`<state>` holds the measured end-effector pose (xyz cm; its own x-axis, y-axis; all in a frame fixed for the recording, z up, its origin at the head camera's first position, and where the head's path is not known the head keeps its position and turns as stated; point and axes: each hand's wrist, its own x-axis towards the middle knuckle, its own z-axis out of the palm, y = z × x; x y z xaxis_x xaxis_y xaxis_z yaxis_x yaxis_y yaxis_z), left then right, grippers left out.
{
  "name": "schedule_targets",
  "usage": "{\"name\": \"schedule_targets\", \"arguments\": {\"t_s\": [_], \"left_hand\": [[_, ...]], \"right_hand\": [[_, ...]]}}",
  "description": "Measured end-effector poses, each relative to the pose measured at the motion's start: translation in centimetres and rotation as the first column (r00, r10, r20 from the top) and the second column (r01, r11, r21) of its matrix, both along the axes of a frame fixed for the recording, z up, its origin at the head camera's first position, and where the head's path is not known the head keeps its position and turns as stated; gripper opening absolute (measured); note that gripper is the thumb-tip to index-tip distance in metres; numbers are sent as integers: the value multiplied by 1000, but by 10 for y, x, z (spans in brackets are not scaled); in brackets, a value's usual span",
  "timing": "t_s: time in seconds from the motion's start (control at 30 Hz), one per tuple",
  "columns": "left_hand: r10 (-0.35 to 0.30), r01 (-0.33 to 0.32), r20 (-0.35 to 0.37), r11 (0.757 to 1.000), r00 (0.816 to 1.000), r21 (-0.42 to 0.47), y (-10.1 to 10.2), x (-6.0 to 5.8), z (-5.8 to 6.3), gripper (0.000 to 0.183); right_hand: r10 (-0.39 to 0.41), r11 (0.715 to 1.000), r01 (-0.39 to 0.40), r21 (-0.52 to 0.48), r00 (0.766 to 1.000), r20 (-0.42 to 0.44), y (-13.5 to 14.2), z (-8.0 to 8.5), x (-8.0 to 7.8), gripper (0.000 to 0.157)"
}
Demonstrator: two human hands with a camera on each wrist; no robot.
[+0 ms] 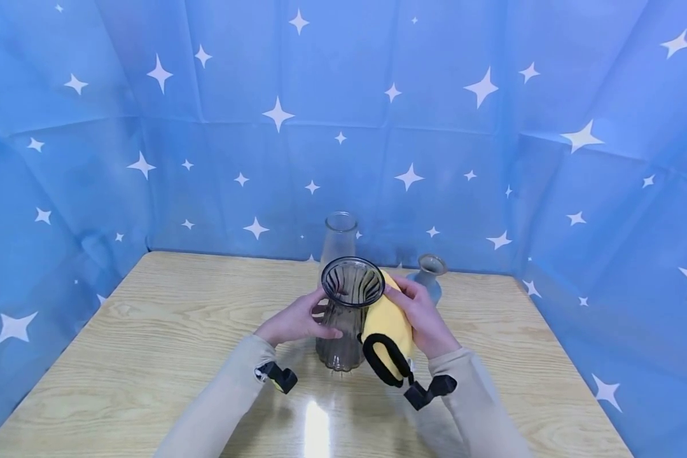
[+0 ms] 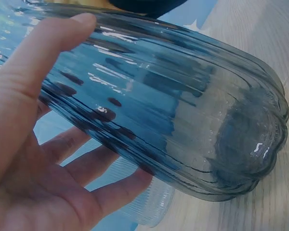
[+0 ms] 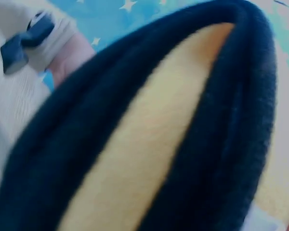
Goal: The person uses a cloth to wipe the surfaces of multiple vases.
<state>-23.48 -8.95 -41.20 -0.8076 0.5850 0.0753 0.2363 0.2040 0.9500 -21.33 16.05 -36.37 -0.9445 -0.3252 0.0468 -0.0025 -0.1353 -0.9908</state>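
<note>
A grey, see-through ribbed glass vase with a flared dark rim stands upright, or nearly so, near the table's middle. My left hand grips its side, thumb in front and fingers behind; the left wrist view shows the fluted glass between them. In my right hand is a yellow cloth with thick black edging, held against the vase's right side just under the rim. That cloth fills most of the right wrist view and hides nearly all of the right hand there.
Behind the grey vase stands a tall clear glass vase, partly covered by it. A small bluish vase with a flared mouth is behind my right hand. The wooden table meets a blue star-patterned curtain at the back and sides.
</note>
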Motion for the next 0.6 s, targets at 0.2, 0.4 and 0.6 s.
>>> {"name": "schedule_targets", "arguments": {"t_s": [0.2,0.4,0.6], "left_hand": [[-12,12,1,1000,1000,-8,3,0,-1,89],[-19,19,36,1000,999,3,4,1,-3,86],[-31,31,51,1000,998,-3,2,-1,-3,84]], "right_hand": [[21,994,-21,-110,1000,-2,5,-15,-2,49],[52,989,-32,143,989,-141,11,-28,-4,45],[119,869,68,490,933,-339,9,-30,-1,10]]}}
